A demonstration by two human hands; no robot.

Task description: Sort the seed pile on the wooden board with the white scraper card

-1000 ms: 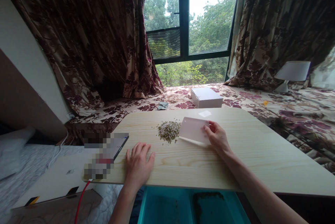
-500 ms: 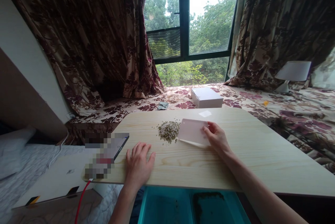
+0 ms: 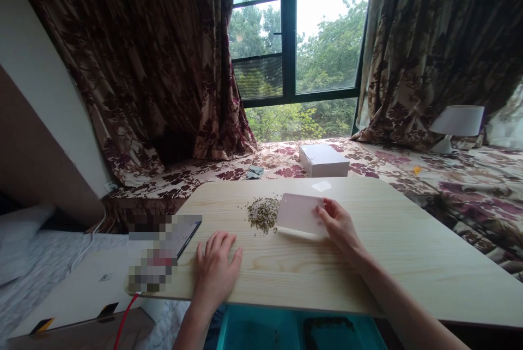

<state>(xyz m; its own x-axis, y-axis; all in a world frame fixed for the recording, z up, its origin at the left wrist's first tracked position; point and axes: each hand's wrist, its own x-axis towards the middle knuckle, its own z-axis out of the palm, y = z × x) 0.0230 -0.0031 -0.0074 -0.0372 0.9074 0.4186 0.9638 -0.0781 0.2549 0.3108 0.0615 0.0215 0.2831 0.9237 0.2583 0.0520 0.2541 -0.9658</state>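
Note:
My right hand (image 3: 339,224) pinches the right edge of a pale, translucent flat scraper (image 3: 302,213), thumb on its near face. The scraper is tilted up on the table, its left edge beside a loose pile of small greenish seeds or beans (image 3: 265,216) mixed with white grains. Some of the pile's right side may be hidden behind the scraper. My left hand (image 3: 218,265) lies palm down on the wooden table (image 3: 286,268), fingers spread, holding nothing, near the pile's lower left.
A tablet-like device (image 3: 188,235), partly pixelated, lies at the table's left with a red cable (image 3: 125,320). Below the near edge sits a teal two-compartment bin (image 3: 261,331) with dark residue in its right part. A white box (image 3: 324,160) and lamp (image 3: 457,121) stand beyond.
The camera view has tipped slightly, so everything appears lower. The scraper stands a little more upright beside the pile, still in my right hand. My left hand stays resting on the table.

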